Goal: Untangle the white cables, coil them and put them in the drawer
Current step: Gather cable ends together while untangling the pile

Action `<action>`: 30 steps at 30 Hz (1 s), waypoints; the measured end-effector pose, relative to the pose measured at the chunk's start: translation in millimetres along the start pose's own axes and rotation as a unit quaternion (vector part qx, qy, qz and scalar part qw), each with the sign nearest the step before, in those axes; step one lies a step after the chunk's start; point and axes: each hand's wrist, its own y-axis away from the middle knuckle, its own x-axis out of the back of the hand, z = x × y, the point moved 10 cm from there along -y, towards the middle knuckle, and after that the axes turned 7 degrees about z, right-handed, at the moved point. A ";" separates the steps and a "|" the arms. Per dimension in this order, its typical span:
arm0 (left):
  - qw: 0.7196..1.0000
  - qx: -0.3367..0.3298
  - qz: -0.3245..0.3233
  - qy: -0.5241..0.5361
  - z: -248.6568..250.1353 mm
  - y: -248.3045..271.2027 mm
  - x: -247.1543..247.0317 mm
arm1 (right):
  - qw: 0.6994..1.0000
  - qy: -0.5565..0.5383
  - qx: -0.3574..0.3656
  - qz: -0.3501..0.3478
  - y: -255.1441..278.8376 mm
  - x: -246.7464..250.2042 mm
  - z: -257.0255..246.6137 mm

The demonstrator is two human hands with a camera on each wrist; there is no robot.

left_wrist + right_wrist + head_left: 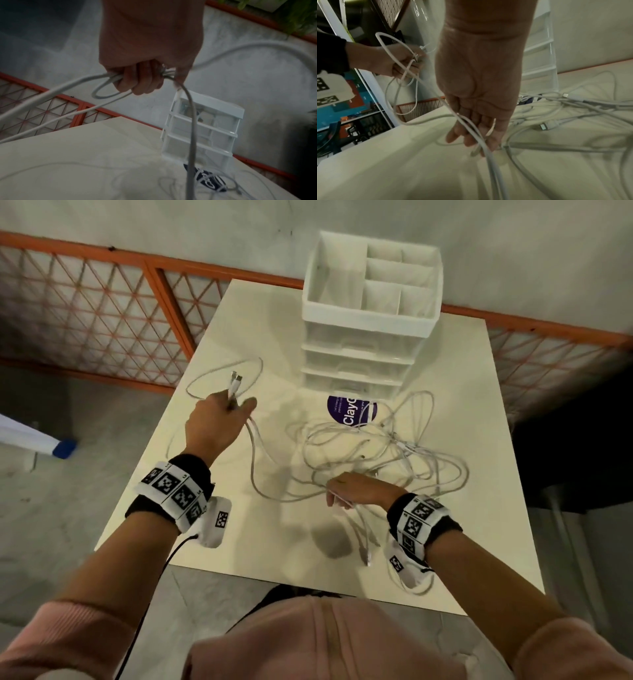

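A tangle of white cables (376, 446) lies on the cream table (239, 525) in front of the white drawer unit (370, 337), whose clear drawers look closed. My left hand (222, 419) is raised over the table's left side and grips a bunched cable (191, 121), with two connector ends (235, 380) sticking up from the fist. That cable sags down and across to my right hand (352, 489), which hovers near the tangle's front. In the right wrist view the strands (489, 155) run between its nearly straight fingers (476, 135) and hang toward the table's front edge.
A round purple sticker (349, 410) lies under the cables near the drawer unit's base. The unit's top is an open tray with compartments (380, 275). An orange mesh fence (102, 313) runs behind the table, and floor drops away on the left and front.
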 end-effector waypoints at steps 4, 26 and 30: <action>0.985 -0.006 -0.054 -0.162 -16.2 9.9 -25.8 | 0.984 0.037 0.028 0.173 -7.0 38.0 7.3; 0.937 -0.043 -0.230 0.259 67.7 33.4 -66.4 | 0.872 -0.270 0.142 0.383 41.0 154.0 -65.0; 0.912 -0.011 -0.252 0.322 83.5 37.4 -81.9 | 0.899 -0.236 0.177 0.323 49.1 149.8 -96.0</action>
